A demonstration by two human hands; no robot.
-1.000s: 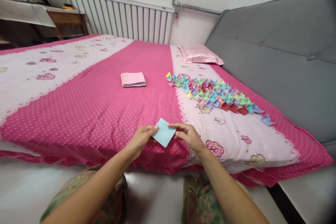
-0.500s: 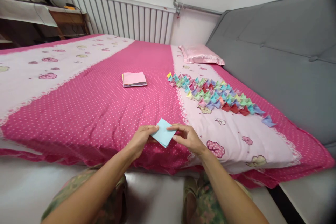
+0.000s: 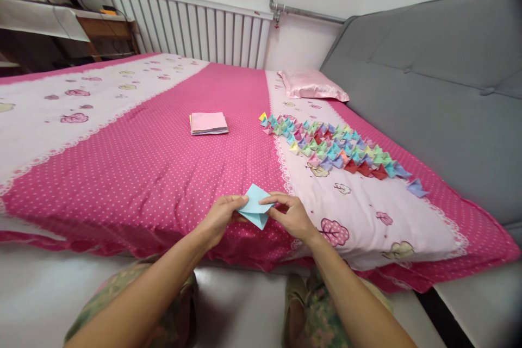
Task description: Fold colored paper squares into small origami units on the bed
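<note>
A light blue square of paper (image 3: pixel 255 204) is held over the near edge of the pink bed, partly folded with its far corner bent up. My left hand (image 3: pixel 219 219) pinches its left corner. My right hand (image 3: pixel 287 215) pinches its right side, fingers closed on the sheet. Farther back on the dotted pink bedspread (image 3: pixel 163 163) lies a stack of coloured paper squares (image 3: pixel 207 123) with a pink sheet on top. To the right, several small folded paper pieces (image 3: pixel 334 147) in many colours lie in a long band.
A pink pillow (image 3: pixel 312 85) lies at the head of the bed by the grey padded headboard (image 3: pixel 428 92). A white radiator (image 3: pixel 183 27) runs along the far wall, with a wooden shelf (image 3: pixel 101 30) at far left. My knees in patterned trousers (image 3: pixel 171 304) are below.
The flat blue sheet has been bent into a fold; my right hand's fingers have moved left over the paper, and the hands have come closer together.
</note>
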